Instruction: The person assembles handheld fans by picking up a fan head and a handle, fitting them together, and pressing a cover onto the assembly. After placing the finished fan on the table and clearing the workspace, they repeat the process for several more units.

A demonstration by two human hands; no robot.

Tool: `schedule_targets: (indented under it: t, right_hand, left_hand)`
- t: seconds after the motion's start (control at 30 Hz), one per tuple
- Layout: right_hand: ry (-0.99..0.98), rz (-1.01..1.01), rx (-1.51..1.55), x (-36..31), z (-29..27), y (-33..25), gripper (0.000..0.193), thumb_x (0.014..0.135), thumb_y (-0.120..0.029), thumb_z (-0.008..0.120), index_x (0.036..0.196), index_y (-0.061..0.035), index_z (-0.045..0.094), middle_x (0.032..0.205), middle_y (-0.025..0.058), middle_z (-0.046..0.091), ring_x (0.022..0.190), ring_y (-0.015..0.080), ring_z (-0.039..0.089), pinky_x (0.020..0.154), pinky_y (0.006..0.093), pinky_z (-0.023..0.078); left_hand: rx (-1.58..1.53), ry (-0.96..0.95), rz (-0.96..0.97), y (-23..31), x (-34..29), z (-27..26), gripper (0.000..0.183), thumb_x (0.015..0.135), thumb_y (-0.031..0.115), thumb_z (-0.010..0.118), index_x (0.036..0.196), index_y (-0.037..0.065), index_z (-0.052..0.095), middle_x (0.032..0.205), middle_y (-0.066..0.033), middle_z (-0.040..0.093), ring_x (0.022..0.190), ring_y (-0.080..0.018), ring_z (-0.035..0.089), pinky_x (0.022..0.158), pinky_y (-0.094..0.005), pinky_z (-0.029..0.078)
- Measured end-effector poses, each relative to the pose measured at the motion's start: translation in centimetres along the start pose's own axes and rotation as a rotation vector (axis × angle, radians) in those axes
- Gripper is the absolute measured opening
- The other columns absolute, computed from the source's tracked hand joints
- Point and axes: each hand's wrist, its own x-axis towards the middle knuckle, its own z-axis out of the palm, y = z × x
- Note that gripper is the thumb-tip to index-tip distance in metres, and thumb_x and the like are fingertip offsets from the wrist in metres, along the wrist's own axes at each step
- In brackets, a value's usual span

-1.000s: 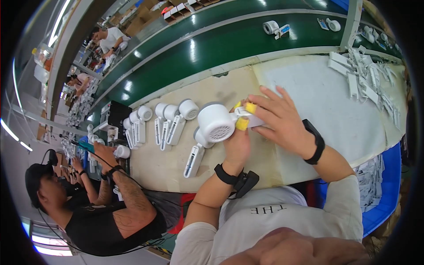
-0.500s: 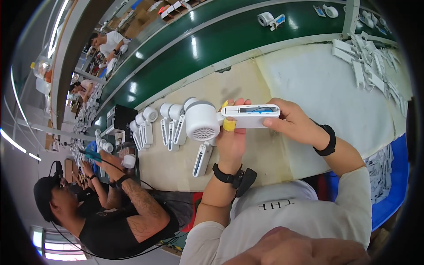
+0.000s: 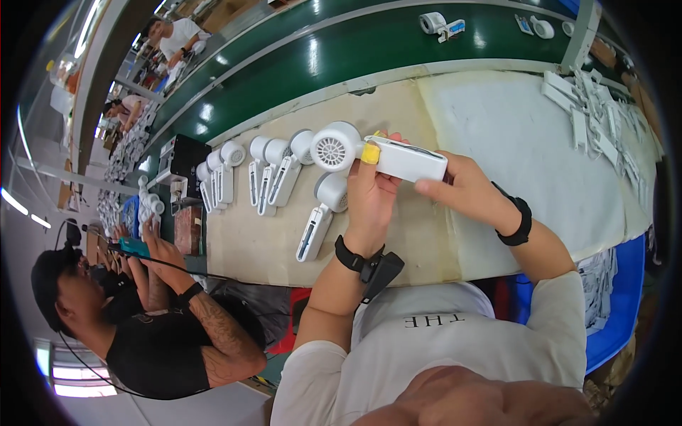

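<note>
A white hair dryer (image 3: 408,162) with a round grilled head is held sideways above the table. My left hand (image 3: 371,202) is closed around it where the handle meets the head; yellow tape wraps a finger. At the handle's far end, my right hand (image 3: 472,190) grips with its thumb below and fingers behind. A narrow slot shows along the handle's upper side. Left of my left hand, another hair dryer (image 3: 312,233) lies on the table, its handle slot facing up. Several more hair dryers (image 3: 266,186) lie in a row farther left.
Loose white handle shells (image 3: 579,117) are heaped at the table's right. A green conveyor belt (image 3: 341,67) runs along the far side, carrying a few parts. A blue bin (image 3: 629,305) of white pieces stands at lower right. A co-worker (image 3: 163,334) works at my left.
The held hair dryer has tilted, its handle end dipping and its slotted side turning partly away from view. Both hands keep hold of it. The whole view has shifted slightly.
</note>
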Motion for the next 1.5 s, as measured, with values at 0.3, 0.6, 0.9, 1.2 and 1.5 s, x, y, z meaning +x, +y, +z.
schedule_targets:
  t: [0.3,0.6,0.9,1.2,1.5]
  right_hand:
    - [-0.124,-0.066,-0.011,-0.8,0.5,0.2,0.026,0.088,-0.023,0.057,0.098,0.0010,0.057,0.073,-0.0012,0.052,0.063,0.0066,0.045,0.059,0.0227,0.040]
    - [-0.267,0.001,-0.209,0.1,0.8,-0.1,0.015,0.081,-0.006,0.060,0.095,-0.0009,0.059,0.080,0.0029,0.054,0.065,0.0099,0.048,0.062,0.0225,0.041]
    - [-0.340,0.003,-0.298,0.0,1.3,0.5,0.015,0.081,-0.007,0.061,0.095,-0.0003,0.058,0.080,0.0038,0.054,0.065,0.0107,0.048,0.061,0.0231,0.042]
    - [-0.389,0.018,-0.313,-0.5,1.4,0.4,0.016,0.081,-0.006,0.060,0.095,0.0008,0.058,0.082,0.0059,0.055,0.067,0.0124,0.050,0.062,0.0241,0.043]
    - [-0.408,-0.036,-0.330,-0.8,1.6,1.0,0.017,0.080,-0.006,0.060,0.096,0.0014,0.058,0.083,0.0088,0.056,0.072,0.0179,0.058,0.063,0.0257,0.045]
  left_hand:
    - [0.355,-0.206,0.141,3.0,-1.5,0.1,0.037,0.092,0.018,0.051,0.124,-0.001,0.043,0.112,-0.0134,0.058,0.101,-0.0214,0.058,0.089,-0.0324,0.046]
    - [1.997,0.134,0.364,15.8,-2.7,-8.0,0.028,0.074,0.010,0.060,0.101,0.003,0.054,0.087,-0.0169,0.059,0.076,-0.0362,0.057,0.065,-0.0402,0.046]
    - [2.288,-0.060,0.500,14.7,-0.8,-13.4,0.022,0.064,0.021,0.068,0.081,0.008,0.066,0.102,-0.0067,0.055,0.118,-0.0351,0.037,0.089,-0.0543,0.031]
    - [2.182,-0.038,0.443,16.1,0.8,-16.9,0.024,0.064,0.013,0.066,0.087,0.007,0.061,0.106,-0.0102,0.053,0.105,-0.0284,0.048,0.086,-0.0411,0.041]
    - [2.271,0.276,0.398,19.2,1.5,-19.7,0.026,0.066,0.014,0.065,0.091,0.005,0.061,0.106,-0.0123,0.053,0.101,-0.0313,0.052,0.084,-0.0391,0.044]
